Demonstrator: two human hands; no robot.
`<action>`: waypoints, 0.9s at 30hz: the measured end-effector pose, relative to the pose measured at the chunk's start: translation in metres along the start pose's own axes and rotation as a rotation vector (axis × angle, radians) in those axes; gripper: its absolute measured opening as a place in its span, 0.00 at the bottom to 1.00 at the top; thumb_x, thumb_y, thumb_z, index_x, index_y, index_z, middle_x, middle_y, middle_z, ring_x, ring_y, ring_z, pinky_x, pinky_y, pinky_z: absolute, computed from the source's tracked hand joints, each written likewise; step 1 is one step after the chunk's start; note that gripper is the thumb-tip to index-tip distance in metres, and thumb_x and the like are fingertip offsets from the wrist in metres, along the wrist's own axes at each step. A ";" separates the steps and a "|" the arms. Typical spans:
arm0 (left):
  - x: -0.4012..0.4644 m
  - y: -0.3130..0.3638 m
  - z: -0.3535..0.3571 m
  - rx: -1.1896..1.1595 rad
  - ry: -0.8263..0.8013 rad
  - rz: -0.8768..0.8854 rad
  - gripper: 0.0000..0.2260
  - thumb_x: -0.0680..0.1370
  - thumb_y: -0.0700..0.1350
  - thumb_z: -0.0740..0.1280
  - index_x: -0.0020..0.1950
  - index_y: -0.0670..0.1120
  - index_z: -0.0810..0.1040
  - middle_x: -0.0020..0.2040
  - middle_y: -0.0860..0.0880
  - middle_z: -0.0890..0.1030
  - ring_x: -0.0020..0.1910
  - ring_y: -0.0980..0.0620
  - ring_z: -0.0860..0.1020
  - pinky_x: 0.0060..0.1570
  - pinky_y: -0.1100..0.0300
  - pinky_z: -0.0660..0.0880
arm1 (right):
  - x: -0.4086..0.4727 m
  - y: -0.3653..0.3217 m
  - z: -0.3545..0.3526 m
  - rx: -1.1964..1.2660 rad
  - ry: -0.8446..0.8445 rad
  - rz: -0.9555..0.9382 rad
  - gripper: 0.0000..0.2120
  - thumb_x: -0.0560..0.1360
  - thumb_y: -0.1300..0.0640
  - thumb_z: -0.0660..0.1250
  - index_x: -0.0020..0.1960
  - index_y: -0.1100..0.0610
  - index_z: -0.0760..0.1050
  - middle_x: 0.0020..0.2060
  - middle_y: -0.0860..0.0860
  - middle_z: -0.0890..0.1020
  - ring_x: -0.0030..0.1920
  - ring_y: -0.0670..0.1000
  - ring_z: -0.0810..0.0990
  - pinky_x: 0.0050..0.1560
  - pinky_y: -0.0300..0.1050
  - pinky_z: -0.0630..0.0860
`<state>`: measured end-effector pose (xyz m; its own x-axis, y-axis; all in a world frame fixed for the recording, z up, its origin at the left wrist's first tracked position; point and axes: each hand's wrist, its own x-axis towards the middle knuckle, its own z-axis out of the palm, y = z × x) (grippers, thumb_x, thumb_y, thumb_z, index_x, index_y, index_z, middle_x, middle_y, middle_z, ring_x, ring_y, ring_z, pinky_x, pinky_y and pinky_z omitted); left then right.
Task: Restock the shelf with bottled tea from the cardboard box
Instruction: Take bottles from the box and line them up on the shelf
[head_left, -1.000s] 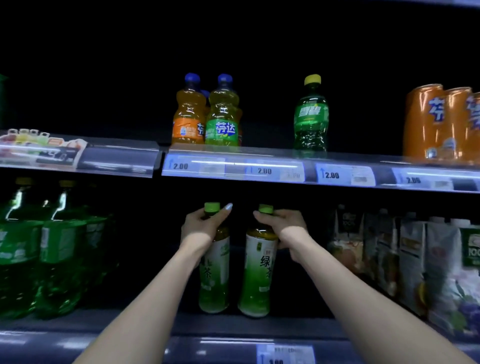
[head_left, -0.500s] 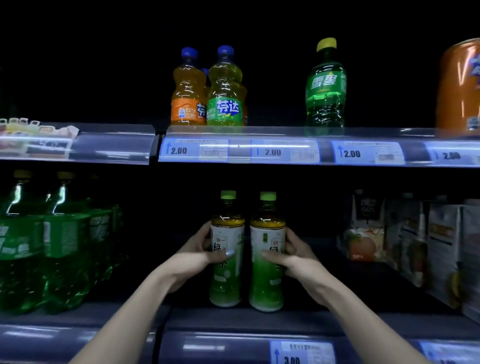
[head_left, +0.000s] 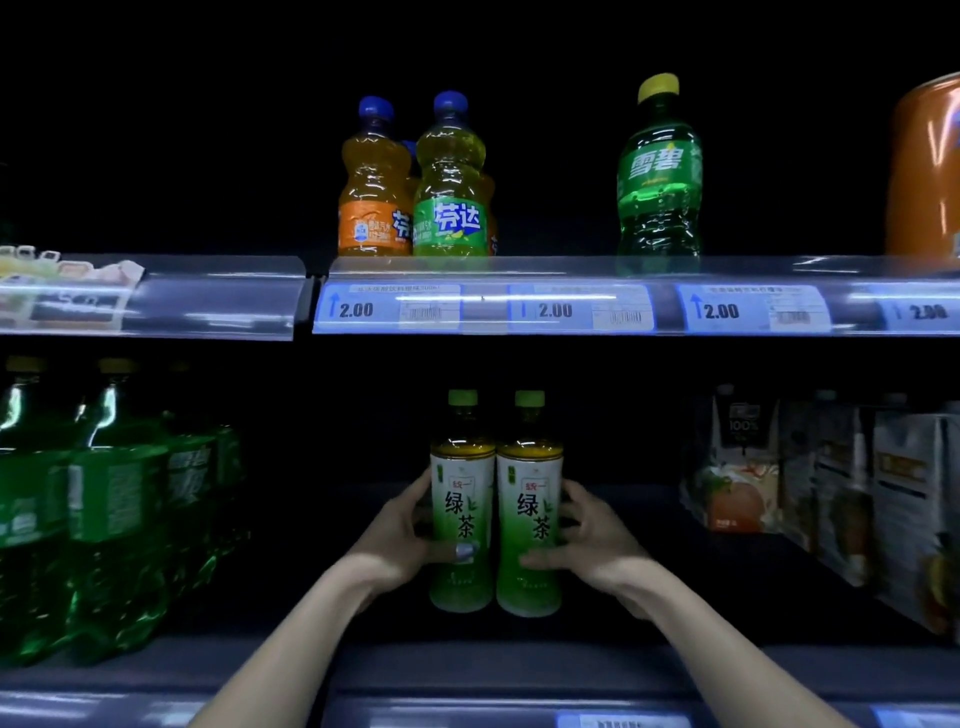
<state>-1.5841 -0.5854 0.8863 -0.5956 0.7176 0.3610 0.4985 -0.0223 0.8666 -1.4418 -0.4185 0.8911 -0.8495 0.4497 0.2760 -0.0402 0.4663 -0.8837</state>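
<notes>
Hands (head_left: 400, 535) grip tea bottles (head_left: 462, 519) between green bottles (head_left: 104, 509) and cartons (head_left: 743, 467).

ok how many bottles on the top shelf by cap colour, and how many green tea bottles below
Blue cap, upper shelf: 2 clearly shown, orange soda and yellow-green soda; a further cap peeks out between them but is mostly hidden
Yellow cap, upper shelf: 1, green soda
Green cap, lower shelf: 2, left tea bottle and right tea bottle
Total: 5
</notes>
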 end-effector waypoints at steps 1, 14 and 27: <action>0.003 -0.002 0.000 0.014 0.007 0.009 0.40 0.66 0.36 0.76 0.72 0.54 0.63 0.56 0.54 0.81 0.55 0.60 0.78 0.50 0.67 0.78 | 0.003 0.001 0.000 -0.003 0.002 -0.006 0.40 0.62 0.64 0.78 0.68 0.47 0.63 0.54 0.45 0.75 0.52 0.47 0.76 0.54 0.45 0.74; 0.052 -0.025 -0.010 0.114 0.075 -0.052 0.42 0.65 0.38 0.77 0.74 0.54 0.61 0.61 0.50 0.79 0.62 0.51 0.76 0.66 0.48 0.71 | 0.063 0.012 0.017 -0.010 0.099 -0.003 0.39 0.62 0.67 0.77 0.68 0.56 0.65 0.54 0.53 0.77 0.52 0.50 0.76 0.54 0.46 0.74; -0.010 0.011 -0.018 0.243 0.268 -0.058 0.41 0.68 0.45 0.76 0.75 0.49 0.58 0.62 0.45 0.77 0.63 0.49 0.74 0.60 0.61 0.70 | 0.009 -0.023 0.021 0.004 0.156 -0.012 0.47 0.65 0.63 0.77 0.75 0.58 0.53 0.71 0.57 0.68 0.68 0.54 0.69 0.61 0.44 0.68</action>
<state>-1.5833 -0.6054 0.8985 -0.7548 0.5046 0.4190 0.5751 0.2020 0.7928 -1.4596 -0.4416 0.9061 -0.7571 0.5567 0.3418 -0.0523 0.4698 -0.8812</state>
